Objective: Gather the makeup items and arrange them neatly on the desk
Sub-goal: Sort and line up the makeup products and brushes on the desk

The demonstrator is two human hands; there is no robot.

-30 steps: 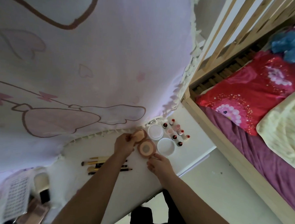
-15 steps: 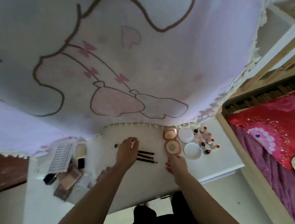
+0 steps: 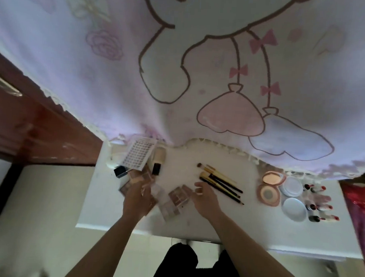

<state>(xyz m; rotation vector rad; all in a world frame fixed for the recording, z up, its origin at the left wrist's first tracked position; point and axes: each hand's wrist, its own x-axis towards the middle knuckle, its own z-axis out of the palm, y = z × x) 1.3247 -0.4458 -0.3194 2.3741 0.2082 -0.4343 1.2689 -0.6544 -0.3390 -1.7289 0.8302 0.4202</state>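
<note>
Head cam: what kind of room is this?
Probably a bedroom vanity corner: a white desk carrying makeup brushes and powder compacts, a cartoon-print curtain hanging behind it, and red fabric, maybe bedding, at the right edge.

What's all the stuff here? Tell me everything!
curtain: one, lilac with cartoon print, hanging behind desk
desk: one, white, under everything
brushes: several, gold and black, middle
palettes: a few, brownish, between the hands
compact: one, pink, open, right of brushes
round tubs: two, white, beside compact
small bottles: several, red-capped, far right
gridded card: one, white, back left
foundation bottle: one, beige, black cap, beside card
left hand: one, over palettes
right hand: one, near brushes
</note>
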